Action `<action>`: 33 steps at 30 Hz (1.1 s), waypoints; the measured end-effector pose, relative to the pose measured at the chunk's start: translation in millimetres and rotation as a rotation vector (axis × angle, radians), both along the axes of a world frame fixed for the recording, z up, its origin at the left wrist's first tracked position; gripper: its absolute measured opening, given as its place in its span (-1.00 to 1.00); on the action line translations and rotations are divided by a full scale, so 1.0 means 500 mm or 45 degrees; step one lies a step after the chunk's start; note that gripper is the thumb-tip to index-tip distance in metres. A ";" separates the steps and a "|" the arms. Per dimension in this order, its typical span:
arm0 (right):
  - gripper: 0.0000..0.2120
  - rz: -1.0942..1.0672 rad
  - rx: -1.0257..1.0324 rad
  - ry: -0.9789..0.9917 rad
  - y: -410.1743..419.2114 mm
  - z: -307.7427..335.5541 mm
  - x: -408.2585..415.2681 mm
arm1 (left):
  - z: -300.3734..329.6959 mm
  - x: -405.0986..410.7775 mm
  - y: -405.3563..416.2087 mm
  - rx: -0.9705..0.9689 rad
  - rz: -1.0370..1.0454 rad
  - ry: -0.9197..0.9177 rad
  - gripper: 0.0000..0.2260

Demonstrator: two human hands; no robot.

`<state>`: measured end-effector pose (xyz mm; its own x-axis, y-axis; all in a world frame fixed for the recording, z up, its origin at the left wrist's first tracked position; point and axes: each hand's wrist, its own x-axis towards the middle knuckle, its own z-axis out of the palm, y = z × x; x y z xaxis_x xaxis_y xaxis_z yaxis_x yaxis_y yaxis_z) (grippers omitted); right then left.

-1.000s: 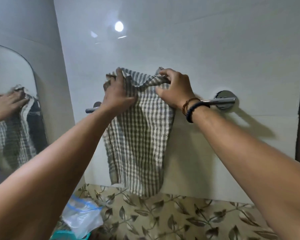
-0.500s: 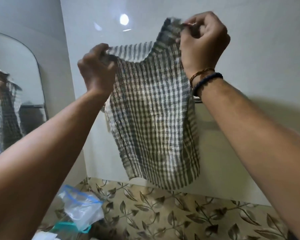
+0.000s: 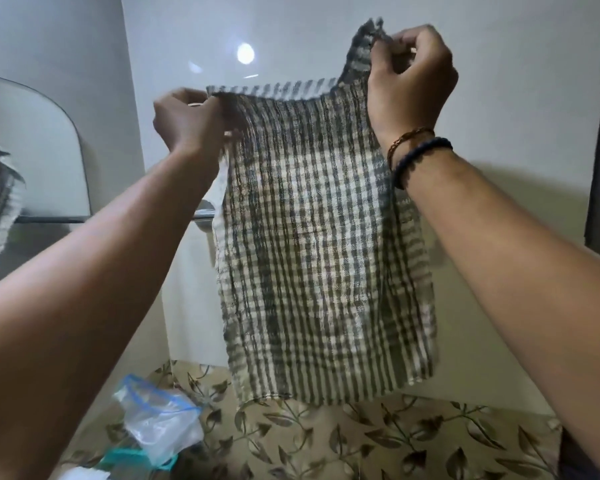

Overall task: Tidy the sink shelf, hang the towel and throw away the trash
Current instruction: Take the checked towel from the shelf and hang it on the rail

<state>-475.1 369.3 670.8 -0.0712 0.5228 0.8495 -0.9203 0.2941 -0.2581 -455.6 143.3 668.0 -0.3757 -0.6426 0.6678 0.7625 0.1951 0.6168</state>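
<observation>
The checked towel (image 3: pixel 323 244) is hanging with its long axis vertical, top edge tilted so the right corner is sitting higher, in front of the white wall (image 3: pixel 499 133). The left hand (image 3: pixel 187 121) is pinching the upper left corner; the right hand (image 3: pixel 409 77) is gripping the raised right corner. Compared with a second ago, the towel is lifted off the chrome towel bar (image 3: pixel 203 214) and spread wider. A plastic bag (image 3: pixel 160 420) is lying below on the leaf-patterned surface (image 3: pixel 395 441).

The checked towel (image 3: pixel 319 244) hides most of the chrome towel rail (image 3: pixel 204 215); only its left end shows. The mirror (image 3: pixel 32 174) is cut off at the left edge. The plastic bag's (image 3: pixel 160 420) contents are unreadable.
</observation>
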 end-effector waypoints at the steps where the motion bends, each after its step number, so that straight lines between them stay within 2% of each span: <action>1: -0.87 -0.008 0.031 -0.018 0.003 -0.003 -0.006 | 0.001 -0.003 0.001 -0.044 0.053 -0.017 -0.91; 3: -0.88 -0.035 0.136 -0.070 0.008 -0.014 -0.022 | -0.002 -0.017 -0.002 -0.169 0.164 -0.077 -0.91; 5: -0.88 -0.085 0.295 -0.180 0.010 -0.032 -0.042 | -0.018 -0.032 -0.005 -0.344 0.238 -0.136 -0.82; 8: -0.88 -0.224 0.653 -0.460 0.017 -0.072 -0.075 | -0.070 -0.057 -0.009 -0.828 0.460 -0.257 -0.71; 10: -0.88 -0.322 0.927 -0.626 0.023 -0.107 -0.090 | -0.110 -0.074 -0.017 -1.009 0.490 -0.383 -0.72; 12: -0.88 -0.467 1.153 -0.689 0.025 -0.135 -0.095 | -0.143 -0.091 -0.024 -1.145 0.558 -0.527 -0.78; 14: -0.78 -0.562 1.294 -0.748 0.023 -0.146 -0.098 | -0.168 -0.107 -0.033 -1.276 0.642 -0.639 -0.80; 17: -0.52 -0.512 1.442 -1.024 0.019 -0.140 -0.105 | -0.182 -0.118 -0.045 -1.314 0.620 -0.818 -0.65; 20: -0.48 -0.452 1.463 -1.151 0.021 -0.133 -0.109 | -0.174 -0.116 -0.053 -1.374 0.571 -0.886 -0.54; 22: -0.51 -0.347 1.448 -1.102 0.029 -0.126 -0.106 | -0.167 -0.101 -0.059 -1.358 0.549 -0.831 -0.54; 26: -0.71 -0.195 1.564 -1.088 0.040 -0.110 -0.082 | -0.160 -0.067 -0.087 -1.448 0.475 -0.632 -0.72; 29: -0.81 -0.226 1.584 -1.110 0.036 -0.102 -0.073 | -0.168 -0.053 -0.108 -1.524 0.477 -0.602 -0.78; 33: -0.87 -0.272 1.494 -1.080 0.025 -0.099 -0.069 | -0.170 -0.055 -0.121 -1.438 0.538 -0.539 -0.84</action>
